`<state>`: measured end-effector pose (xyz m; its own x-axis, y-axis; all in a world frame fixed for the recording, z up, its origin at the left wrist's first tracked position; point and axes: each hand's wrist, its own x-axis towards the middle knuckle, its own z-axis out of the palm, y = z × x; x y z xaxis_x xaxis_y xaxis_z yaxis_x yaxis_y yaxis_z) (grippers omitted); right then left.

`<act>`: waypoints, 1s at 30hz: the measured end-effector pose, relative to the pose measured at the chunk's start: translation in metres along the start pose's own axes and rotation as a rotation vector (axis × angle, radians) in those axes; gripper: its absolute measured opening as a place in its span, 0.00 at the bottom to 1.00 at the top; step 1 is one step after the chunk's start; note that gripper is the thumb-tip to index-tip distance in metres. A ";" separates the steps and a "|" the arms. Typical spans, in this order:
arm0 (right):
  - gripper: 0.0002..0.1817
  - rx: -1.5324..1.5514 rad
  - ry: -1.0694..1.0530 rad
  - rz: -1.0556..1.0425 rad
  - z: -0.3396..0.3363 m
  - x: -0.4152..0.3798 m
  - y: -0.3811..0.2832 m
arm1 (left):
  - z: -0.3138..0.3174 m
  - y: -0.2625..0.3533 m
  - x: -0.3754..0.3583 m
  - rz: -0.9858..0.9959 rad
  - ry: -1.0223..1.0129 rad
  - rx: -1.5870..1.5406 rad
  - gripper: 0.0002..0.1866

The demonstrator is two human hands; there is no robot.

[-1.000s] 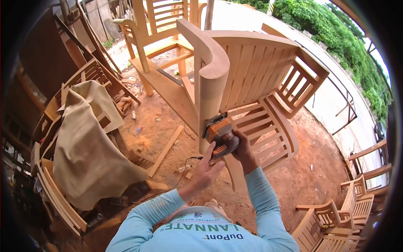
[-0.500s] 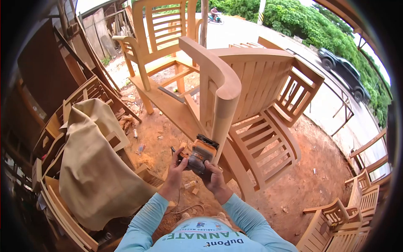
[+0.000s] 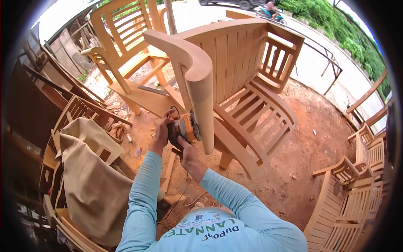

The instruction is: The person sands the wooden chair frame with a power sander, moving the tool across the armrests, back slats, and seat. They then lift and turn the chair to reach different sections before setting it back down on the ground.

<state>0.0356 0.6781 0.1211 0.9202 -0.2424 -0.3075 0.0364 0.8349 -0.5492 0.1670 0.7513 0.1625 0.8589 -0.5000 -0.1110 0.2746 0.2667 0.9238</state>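
Note:
Both hands grip an orange and black electric sander [image 3: 184, 127]. My left hand [image 3: 161, 133] is wrapped round its far left side, and my right hand [image 3: 189, 156] holds its near end. The sander is turned on its side, its dark pad facing right against the left side of a rounded armrest [image 3: 200, 103]. That armrest belongs to an unpainted wooden slatted chair [image 3: 235, 63], which stands tilted over a wooden plank. A cord trails down from the sander toward the ground.
Behind at left stands another wooden armchair [image 3: 126, 54]. A tan cloth [image 3: 92, 180] drapes over furniture parts on the left. Slatted benches [image 3: 331, 210] stand at lower right. Reddish dirt ground [image 3: 310, 138] carries scraps and litter. A motorcycle [image 3: 272, 16] is on the road beyond.
The sander has turned from facing the armrest's front to its left side, both hands moving with it. My view has shifted, so the chair appears further left.

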 end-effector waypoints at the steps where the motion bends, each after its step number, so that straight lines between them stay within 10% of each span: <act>1: 0.27 -0.004 0.010 -0.005 0.000 0.008 0.003 | -0.001 0.002 0.008 -0.012 -0.012 0.011 0.30; 19: 0.16 -0.091 0.008 -0.048 -0.084 -0.050 -0.029 | 0.048 -0.073 -0.126 0.136 0.329 0.144 0.23; 30: 0.16 -0.046 0.057 0.001 -0.136 -0.038 -0.101 | 0.166 -0.080 -0.186 0.111 0.126 0.085 0.32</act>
<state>-0.0559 0.5357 0.0828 0.8963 -0.2707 -0.3513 0.0163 0.8117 -0.5838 -0.0865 0.6862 0.1699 0.9308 -0.3625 -0.0467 0.1419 0.2408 0.9601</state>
